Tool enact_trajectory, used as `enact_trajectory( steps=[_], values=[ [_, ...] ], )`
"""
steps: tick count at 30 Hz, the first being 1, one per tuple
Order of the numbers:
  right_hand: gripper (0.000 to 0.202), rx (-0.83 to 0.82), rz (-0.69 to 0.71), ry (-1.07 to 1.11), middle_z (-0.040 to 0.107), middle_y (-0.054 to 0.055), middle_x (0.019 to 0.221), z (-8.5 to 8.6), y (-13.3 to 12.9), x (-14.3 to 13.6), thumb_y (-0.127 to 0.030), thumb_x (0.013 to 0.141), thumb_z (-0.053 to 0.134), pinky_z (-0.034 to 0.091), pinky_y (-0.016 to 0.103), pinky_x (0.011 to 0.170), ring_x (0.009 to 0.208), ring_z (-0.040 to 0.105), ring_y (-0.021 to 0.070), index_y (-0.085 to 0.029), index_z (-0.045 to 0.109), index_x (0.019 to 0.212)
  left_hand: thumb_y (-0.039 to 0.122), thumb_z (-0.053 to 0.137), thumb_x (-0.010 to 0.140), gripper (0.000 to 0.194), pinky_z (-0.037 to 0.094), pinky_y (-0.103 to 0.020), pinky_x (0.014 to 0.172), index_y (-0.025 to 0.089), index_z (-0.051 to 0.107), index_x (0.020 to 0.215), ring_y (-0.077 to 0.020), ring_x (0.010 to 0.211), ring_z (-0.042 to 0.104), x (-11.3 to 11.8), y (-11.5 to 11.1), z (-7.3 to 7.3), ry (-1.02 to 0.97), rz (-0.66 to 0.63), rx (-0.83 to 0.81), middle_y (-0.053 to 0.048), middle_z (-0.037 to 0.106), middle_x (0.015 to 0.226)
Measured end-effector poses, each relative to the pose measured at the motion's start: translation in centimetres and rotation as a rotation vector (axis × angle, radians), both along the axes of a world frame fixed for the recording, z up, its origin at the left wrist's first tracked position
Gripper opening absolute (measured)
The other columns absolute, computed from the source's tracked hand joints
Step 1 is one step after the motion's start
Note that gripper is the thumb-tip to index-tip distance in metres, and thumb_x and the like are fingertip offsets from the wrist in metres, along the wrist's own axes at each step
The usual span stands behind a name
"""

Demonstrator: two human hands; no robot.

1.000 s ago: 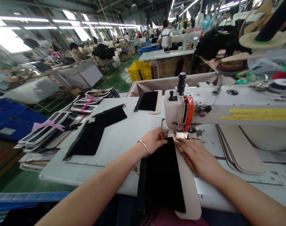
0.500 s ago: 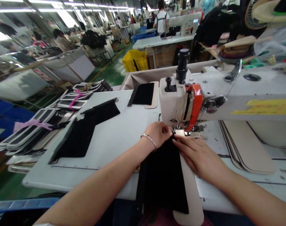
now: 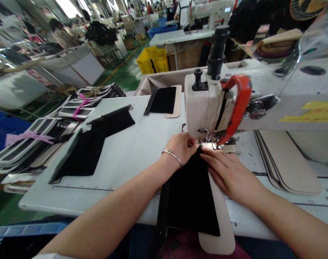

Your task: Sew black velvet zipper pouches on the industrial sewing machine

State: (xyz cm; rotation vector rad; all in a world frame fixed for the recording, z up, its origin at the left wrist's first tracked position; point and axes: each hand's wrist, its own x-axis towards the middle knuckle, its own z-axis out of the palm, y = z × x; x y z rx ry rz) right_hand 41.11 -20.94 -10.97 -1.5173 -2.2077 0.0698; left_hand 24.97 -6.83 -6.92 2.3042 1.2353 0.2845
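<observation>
Here, my black cloth point(image 3: 192, 201) and beige panel point(image 3: 220, 223) overhang the near edge of the surface point(image 3: 146, 151); my left hand point(image 3: 180, 149) pinches the cloth's far end, my right hand point(image 3: 230, 174) lies flat, fingers straight; the sewing machine point(image 3: 200, 108) stands beyond, another black piece point(image 3: 165, 100) near the far edge.

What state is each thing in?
Left hand: pinching the black fabric
Right hand: open, fingers extended
Black fabric: overlapping the pale panel
Sewing machine: running or stopped, cannot tell
Beige panels at right: stacked, slightly fanned
Nearer bundle at left: tied
Yellow bin: upright, open-topped
</observation>
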Motion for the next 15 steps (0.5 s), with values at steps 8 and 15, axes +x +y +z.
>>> enact_trajectory(
  steps=[8, 15],
  values=[
    [0.043, 0.016, 0.012, -0.002, 0.053, 0.015, 0.15, -0.04, 0.06, 0.04, -0.02, 0.102, 0.047, 0.049, 0.052, 0.106, 0.132, 0.053, 0.0292, -0.014, 0.05, 0.144, 0.025, 0.068, 0.085, 0.012, 0.04, -0.024, 0.063, 0.015, 0.075, 0.082, -0.0166, 0.068, 0.065, 0.06, 0.06, -0.41, -0.016, 0.003, 0.026, -0.002, 0.069, 0.068],
    [0.041, 0.023, -0.002, -0.019, 0.053, 0.013, 0.15, 0.06, 0.04, -0.02, -0.02, 0.102, 0.047, 0.048, 0.049, 0.108, 0.132, 0.053, 0.0276, -0.013, 0.051, 0.143, 0.022, 0.066, 0.087, 0.011, 0.044, -0.025, 0.066, 0.016, 0.074, 0.082, -0.0167, 0.07, 0.065, 0.06, 0.14, -0.62, -0.035, -0.03, 0.043, -0.002, 0.068, 0.07]
  ],
)
